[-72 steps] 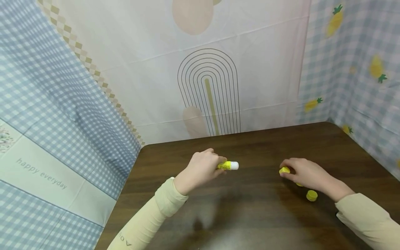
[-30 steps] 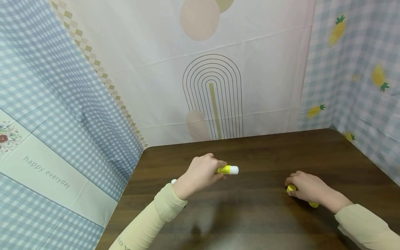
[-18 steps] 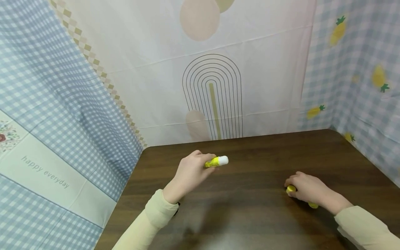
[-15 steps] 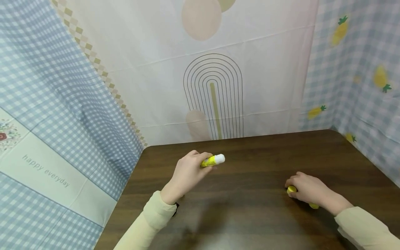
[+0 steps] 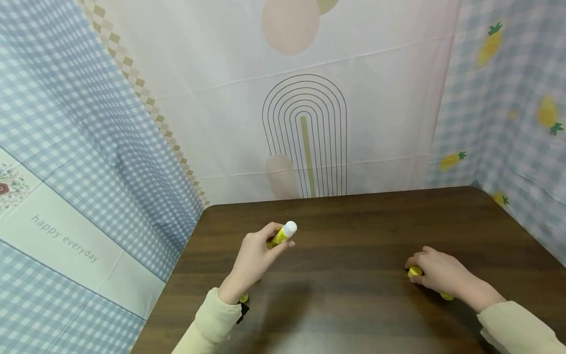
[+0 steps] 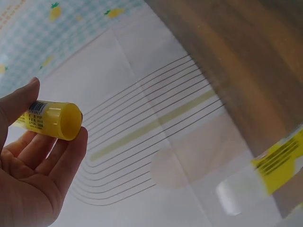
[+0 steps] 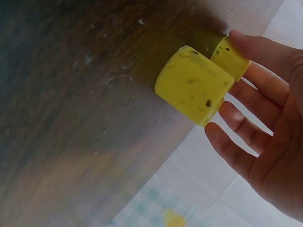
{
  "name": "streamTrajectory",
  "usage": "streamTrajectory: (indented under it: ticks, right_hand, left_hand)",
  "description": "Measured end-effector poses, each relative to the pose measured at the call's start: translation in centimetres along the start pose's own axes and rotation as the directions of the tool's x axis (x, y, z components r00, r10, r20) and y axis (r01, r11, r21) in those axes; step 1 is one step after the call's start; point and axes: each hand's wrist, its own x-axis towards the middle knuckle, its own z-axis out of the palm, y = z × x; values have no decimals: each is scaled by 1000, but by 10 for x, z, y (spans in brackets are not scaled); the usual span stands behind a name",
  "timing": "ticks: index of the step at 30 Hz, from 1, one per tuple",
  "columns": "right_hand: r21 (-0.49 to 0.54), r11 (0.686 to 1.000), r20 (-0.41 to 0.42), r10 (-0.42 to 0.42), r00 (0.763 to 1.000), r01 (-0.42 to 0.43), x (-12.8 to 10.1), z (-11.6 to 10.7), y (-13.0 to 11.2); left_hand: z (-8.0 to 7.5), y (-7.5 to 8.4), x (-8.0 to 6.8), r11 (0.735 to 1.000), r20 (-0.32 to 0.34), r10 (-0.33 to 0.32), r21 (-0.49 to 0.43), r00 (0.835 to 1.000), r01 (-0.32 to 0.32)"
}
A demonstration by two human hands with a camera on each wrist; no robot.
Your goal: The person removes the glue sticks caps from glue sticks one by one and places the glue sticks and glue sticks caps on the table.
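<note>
From the head view, the left hand held a yellow plastic glue stick with a white uncapped end raised just above the dark brown wooden tabletop, its fingers curled round the barrel. Well apart to the right, the right hand rested on the tabletop, gripping a small round yellow plastic cap (a second yellow piece peeked out beneath the wrist).

In the left wrist view, thumb and fingers pinched the stick's yellow barrel, its flat yellow base toward the camera.

In the right wrist view, loosely bent fingers cradled the cap, another yellow cap just behind it.

By my judgement the stick stood uncapped and lifted; bringing cap and stick together was not yet done
</note>
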Motion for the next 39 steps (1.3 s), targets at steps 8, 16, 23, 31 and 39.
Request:
streamTrajectory:
  ticks: [8, 16, 23, 31, 39]
  right_hand:
    - [3, 1000, -23, -3, 1000, 3, -1, 2, 0]
    - [-19, 999, -42, -28, 999, 28, -2, 6, 1]
    - [-33, 998, -50, -58, 997, 57, -3, 9, 2]
    - [-52, 996, -53, -69, 996, 66, -4, 10, 4]
    - [-65, 996, -59, -63, 996, 59, -3, 12, 3]
  left_hand:
    - [13, -13, -14, 987, 45, -92, -128, 995, 97]
    - [27, -31, -31, 973, 153, -144, -160, 978, 168]
    - [40, -47, -47, 957, 237, -174, -188, 956, 221]
    - [49, -56, -57, 955, 289, -182, -174, 940, 239]
    - [50, -60, -62, 952, 327, -192, -166, 925, 256]
